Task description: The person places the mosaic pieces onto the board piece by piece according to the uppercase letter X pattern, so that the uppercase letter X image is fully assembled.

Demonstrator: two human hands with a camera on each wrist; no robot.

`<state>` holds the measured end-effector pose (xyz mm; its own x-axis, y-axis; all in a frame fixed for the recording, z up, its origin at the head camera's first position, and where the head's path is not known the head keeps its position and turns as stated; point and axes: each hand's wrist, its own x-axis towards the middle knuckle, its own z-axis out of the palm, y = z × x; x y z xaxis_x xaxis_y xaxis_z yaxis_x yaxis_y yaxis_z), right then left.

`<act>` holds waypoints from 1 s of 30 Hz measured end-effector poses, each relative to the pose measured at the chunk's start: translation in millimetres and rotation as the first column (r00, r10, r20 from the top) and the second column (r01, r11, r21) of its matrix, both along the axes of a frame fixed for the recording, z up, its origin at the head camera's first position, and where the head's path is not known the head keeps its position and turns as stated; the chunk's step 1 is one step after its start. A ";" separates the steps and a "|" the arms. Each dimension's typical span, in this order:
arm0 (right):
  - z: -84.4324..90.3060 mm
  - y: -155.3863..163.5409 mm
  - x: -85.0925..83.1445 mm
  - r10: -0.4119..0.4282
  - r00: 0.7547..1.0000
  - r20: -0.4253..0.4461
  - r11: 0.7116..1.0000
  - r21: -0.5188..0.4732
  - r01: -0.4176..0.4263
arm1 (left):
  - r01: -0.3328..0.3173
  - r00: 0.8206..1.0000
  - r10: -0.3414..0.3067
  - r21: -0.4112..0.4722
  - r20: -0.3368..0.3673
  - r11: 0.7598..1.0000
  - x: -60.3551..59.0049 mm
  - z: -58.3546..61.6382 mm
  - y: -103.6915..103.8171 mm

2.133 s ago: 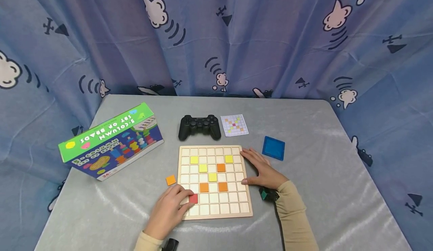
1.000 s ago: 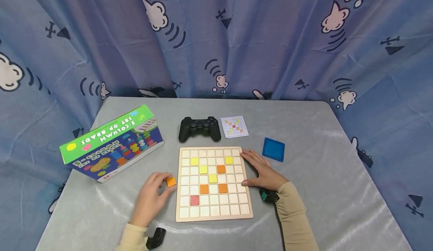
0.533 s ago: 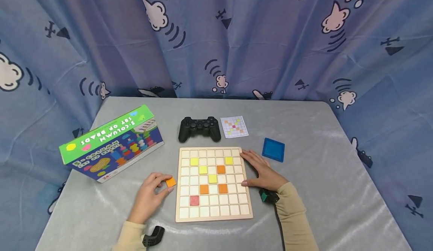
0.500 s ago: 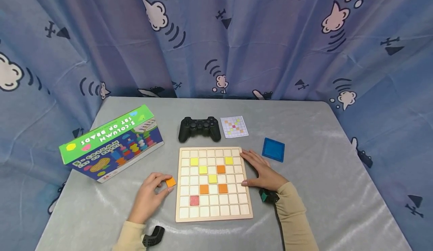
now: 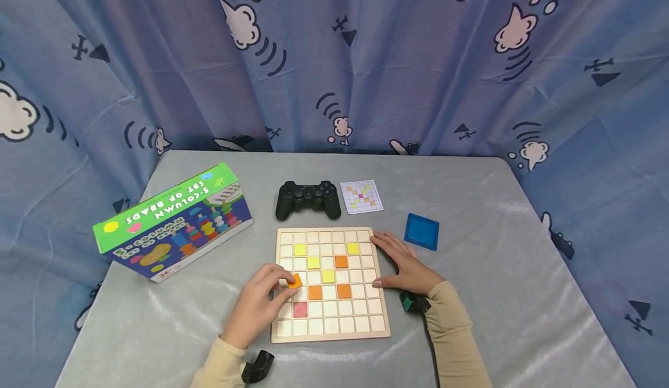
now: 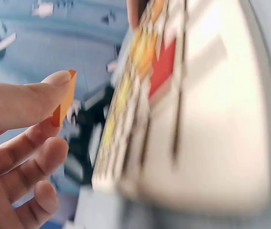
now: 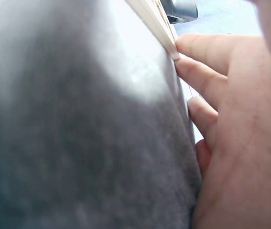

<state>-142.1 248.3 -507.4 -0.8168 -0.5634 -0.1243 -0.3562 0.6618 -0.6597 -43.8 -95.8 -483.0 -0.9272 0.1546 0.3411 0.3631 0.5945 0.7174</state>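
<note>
My left hand [image 5: 257,305] pinches a small square orange tile [image 5: 295,281] between thumb and fingertips, above the left side of a wooden grid board [image 5: 347,322]. In the left wrist view that orange tile [image 6: 66,101] is seen nearly edge-on, the other fingers loosely bent below it. A red tile [image 5: 300,309] lies in a cell near the board's lower left. Several yellow tiles [image 5: 328,276] and other orange tiles [image 5: 344,291] sit in further cells. My right hand [image 5: 410,269] touches the board's right edge with thumb and fingertips, fingers fairly straight; the right wrist view shows fingertips against the wooden rim.
Behind the board lie a black game controller [image 5: 308,199] and a card with a coloured grid pattern [image 5: 362,196]. A shallow blue tray [image 5: 422,231] is at right. A green and blue box [image 5: 175,222] stands at left on the grey tablecloth [image 5: 522,295].
My left hand placed the red tile flat in its cell, went left to the loose orange tile, pinched it and brought it rightward over the board. My right hand stayed at the edge.
</note>
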 end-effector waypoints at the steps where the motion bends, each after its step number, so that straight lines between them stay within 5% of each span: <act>1: -0.2 0.0 -0.2 -0.001 1.000 -0.001 1.000 0.002 0.001 | 0.026 1.000 -0.026 -0.003 -0.009 1.000 -1.4 2.6 5.9; 6: -0.5 0.0 -1.2 -0.003 1.000 -0.003 1.000 0.003 0.003 | 0.127 0.992 -0.128 -0.025 -0.016 0.992 -9.2 6.3 36.8; 14: 0.1 -0.7 0.3 -0.014 1.000 0.001 1.000 0.010 0.014 | 0.292 0.955 -0.279 -0.146 0.104 0.945 -9.1 -7.1 83.3; 21: 0.3 -1.7 -0.1 -0.014 1.000 -0.002 1.000 0.011 0.014 | 0.309 0.951 -0.298 -0.296 0.083 0.904 -7.2 -17.8 99.0; 30: -0.9 -1.2 0.4 -0.020 1.000 -0.007 0.999 0.027 0.020 | 0.309 0.951 -0.299 -0.314 0.081 0.898 -8.3 -20.0 105.3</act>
